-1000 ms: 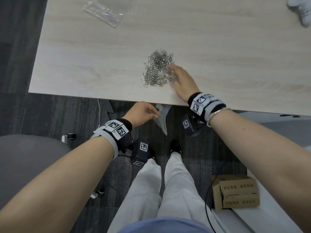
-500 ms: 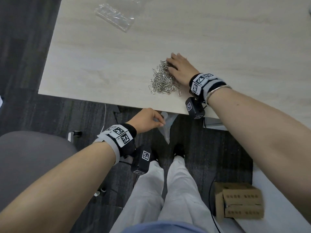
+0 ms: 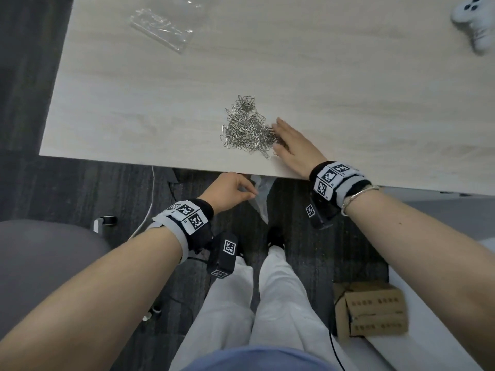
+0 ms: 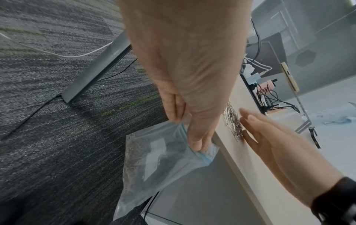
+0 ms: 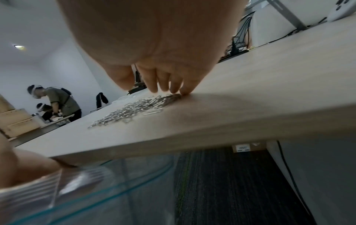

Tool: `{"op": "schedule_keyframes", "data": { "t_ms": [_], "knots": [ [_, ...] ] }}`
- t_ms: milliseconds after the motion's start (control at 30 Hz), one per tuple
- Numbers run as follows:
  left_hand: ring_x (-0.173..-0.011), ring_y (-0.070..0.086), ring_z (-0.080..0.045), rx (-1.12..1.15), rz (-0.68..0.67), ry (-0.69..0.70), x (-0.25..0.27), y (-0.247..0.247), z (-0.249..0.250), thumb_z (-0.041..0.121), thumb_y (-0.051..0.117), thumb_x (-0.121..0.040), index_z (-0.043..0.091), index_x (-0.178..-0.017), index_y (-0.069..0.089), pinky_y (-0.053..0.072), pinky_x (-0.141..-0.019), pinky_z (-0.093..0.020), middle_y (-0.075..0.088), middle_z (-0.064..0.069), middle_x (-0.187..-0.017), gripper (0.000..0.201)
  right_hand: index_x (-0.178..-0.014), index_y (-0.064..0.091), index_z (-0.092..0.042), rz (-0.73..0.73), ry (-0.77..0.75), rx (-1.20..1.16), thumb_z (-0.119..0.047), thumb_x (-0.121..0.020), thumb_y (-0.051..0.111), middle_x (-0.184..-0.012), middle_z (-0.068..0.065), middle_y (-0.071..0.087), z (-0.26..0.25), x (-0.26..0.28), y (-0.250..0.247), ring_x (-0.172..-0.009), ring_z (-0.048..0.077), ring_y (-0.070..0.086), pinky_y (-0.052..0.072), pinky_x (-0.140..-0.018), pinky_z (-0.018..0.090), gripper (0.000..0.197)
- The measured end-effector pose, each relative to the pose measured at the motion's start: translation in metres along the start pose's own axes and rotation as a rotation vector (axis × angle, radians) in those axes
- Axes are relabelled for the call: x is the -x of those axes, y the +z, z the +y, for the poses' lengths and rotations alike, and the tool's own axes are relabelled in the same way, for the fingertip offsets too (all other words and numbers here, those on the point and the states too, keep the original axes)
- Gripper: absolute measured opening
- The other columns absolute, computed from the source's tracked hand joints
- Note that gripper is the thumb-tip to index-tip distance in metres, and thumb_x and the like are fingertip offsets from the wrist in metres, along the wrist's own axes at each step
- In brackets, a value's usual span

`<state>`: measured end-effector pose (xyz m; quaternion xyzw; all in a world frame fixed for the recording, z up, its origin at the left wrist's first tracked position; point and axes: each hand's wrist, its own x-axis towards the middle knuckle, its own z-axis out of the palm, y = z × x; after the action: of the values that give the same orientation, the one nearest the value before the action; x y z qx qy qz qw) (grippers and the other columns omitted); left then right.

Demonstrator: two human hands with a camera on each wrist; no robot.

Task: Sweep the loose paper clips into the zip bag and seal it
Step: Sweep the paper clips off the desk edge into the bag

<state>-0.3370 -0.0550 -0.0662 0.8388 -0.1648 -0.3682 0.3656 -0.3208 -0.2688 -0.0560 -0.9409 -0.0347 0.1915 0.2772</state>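
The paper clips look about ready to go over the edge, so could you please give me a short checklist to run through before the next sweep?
1. Zip bag held at its mouth: ok, the left hand pinches the zip edge.
2. Bag below the table edge: ok, it hangs just under the near edge.
3. Bag mouth open wide enough: cannot tell, only one pinched corner shows clearly.
4. Clips gathered: ok, one pile near the edge, a few strays at its rim.
5. Right hand placed for the sweep: ok, flat on the table, fingers against the pile's right side.
6. Pile lined up over the bag: ok, the bag hangs roughly below the pile.
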Motion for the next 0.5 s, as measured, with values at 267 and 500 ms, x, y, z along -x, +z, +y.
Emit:
{"op": "schedule_keyframes", "data": {
  "t_ms": [267, 500],
  "knots": [
    [-0.096, 0.061, -0.012, 0.002, 0.015, 0.029, -0.004, 0.011, 0.006, 0.016, 0.070, -0.083, 0.014, -0.091, 0.076, 0.047, -0.093, -0.028, 0.070, -0.001, -0.099, 0.010, -0.149, 0.011, -0.008, 0.039, 0.096, -0.028, -0.012, -0.097, 0.033, -0.157, 0.010, 0.013, 0.006, 0.018, -0.001, -0.146, 0.019, 0.010, 0.005, -0.115, 0.023, 0.056],
    [-0.087, 0.063, -0.017, -0.023, 0.047, 0.024, -0.004, 0.018, 0.005, 0.017, 0.070, -0.083, 0.018, -0.089, 0.076, 0.049, -0.083, -0.029, 0.069, -0.003, -0.091, 0.008, -0.150, 0.005, -0.013, -0.003, 0.055, -0.026, -0.014, -0.096, 0.033, -0.158, 0.006, 0.008, -0.009, 0.048, 0.025, -0.146, 0.015, 0.007, 0.006, -0.118, 0.025, 0.060]
  ]
}}
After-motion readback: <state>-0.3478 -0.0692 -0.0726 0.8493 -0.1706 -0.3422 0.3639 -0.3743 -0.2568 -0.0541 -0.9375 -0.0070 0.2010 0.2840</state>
